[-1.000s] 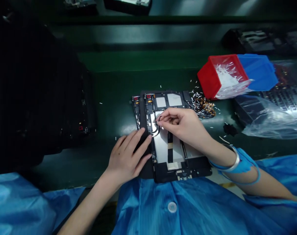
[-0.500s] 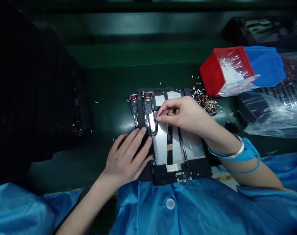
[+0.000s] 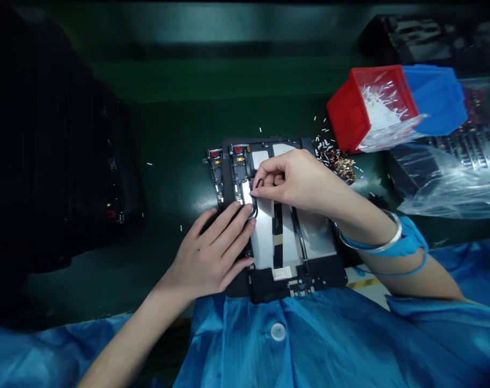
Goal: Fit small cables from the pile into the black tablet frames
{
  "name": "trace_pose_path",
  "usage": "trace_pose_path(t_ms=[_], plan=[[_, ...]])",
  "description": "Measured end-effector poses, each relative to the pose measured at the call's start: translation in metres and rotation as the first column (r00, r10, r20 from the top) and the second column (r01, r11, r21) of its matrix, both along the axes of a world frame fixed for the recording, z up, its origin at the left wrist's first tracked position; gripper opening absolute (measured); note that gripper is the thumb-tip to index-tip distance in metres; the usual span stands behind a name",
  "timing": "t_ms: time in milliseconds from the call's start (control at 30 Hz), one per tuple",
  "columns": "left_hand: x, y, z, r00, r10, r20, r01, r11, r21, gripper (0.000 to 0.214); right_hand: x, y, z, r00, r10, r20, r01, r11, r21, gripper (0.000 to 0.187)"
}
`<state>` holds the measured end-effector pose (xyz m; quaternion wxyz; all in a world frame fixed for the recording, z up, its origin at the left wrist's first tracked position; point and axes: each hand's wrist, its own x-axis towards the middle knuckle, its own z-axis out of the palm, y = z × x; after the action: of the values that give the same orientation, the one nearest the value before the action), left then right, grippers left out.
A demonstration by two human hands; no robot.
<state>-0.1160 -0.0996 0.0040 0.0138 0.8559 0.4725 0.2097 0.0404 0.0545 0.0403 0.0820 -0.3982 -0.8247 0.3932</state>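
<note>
An opened tablet (image 3: 265, 242) with silver panels, a black ribbon strip (image 3: 278, 237) and circuit boards lies in front of me. Beneath it, offset to the left, the edge of a second opened device (image 3: 215, 168) shows. My right hand (image 3: 299, 175) pinches the upper end of a thin black cable (image 3: 256, 209) between thumb and forefinger, its other fingers curled. The cable bends down beside a bright narrow strip. My left hand (image 3: 215, 253) lies with fingers stretched out over the tablet's left side, fingertips touching the lower bend of the cable and hiding part of it.
Small white pieces and a pile of gold-coloured parts (image 3: 342, 166) lie right of the tablet. Behind them stand a red bin (image 3: 348, 113) with white pieces in a plastic bag and a blue bin (image 3: 441, 102). Clear plastic (image 3: 450, 194) lies far right. A dark stack (image 3: 67, 161) fills the left.
My left fingers have slid up and right onto the cable's bend, covering more of it. My right hand keeps its pinch near the same spot. The whole view has shifted slightly.
</note>
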Motion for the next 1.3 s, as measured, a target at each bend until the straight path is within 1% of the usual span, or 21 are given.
trace_pose_path(t_ms=[133,300,500,667,867,1067,1200,1300], plan=[[-0.001,0.003,0.001,0.997,-0.052,0.049,0.054,0.998,-0.027,0.045,0.0,-0.001,-0.001,1.0,-0.011,0.001,0.011,1.0,0.02,0.012],[-0.003,0.007,0.001,0.993,-0.083,0.089,0.089,0.994,-0.063,0.046,0.0,-0.003,-0.003,0.997,-0.052,-0.049,0.05,0.998,-0.043,0.014],[-0.004,0.012,0.005,0.994,-0.109,0.005,0.109,0.994,-0.009,0.04,0.002,-0.002,-0.001,0.997,-0.057,-0.055,0.053,0.996,-0.072,0.013],[-0.003,0.014,0.007,0.993,-0.118,-0.013,0.118,0.993,0.005,0.037,0.002,0.0,0.0,0.996,-0.065,-0.064,0.057,0.992,-0.111,0.016],[-0.005,0.012,0.005,0.993,-0.114,0.038,0.116,0.992,-0.042,0.039,-0.001,0.0,0.0,0.997,-0.081,-0.001,0.081,0.994,-0.068,0.016],[-0.007,0.012,0.005,0.991,-0.133,-0.03,0.132,0.991,-0.022,0.039,-0.003,0.002,0.001,0.999,-0.037,0.023,0.037,0.999,-0.001,0.015],[-0.008,0.013,0.006,0.991,-0.135,-0.019,0.135,0.99,-0.033,0.039,-0.003,0.002,0.0,0.998,-0.037,0.057,0.035,0.999,0.034,0.014],[-0.008,0.014,0.008,0.99,-0.141,-0.004,0.141,0.989,-0.047,0.039,-0.002,0.002,-0.002,0.999,-0.038,0.038,0.036,0.998,0.046,0.016]])
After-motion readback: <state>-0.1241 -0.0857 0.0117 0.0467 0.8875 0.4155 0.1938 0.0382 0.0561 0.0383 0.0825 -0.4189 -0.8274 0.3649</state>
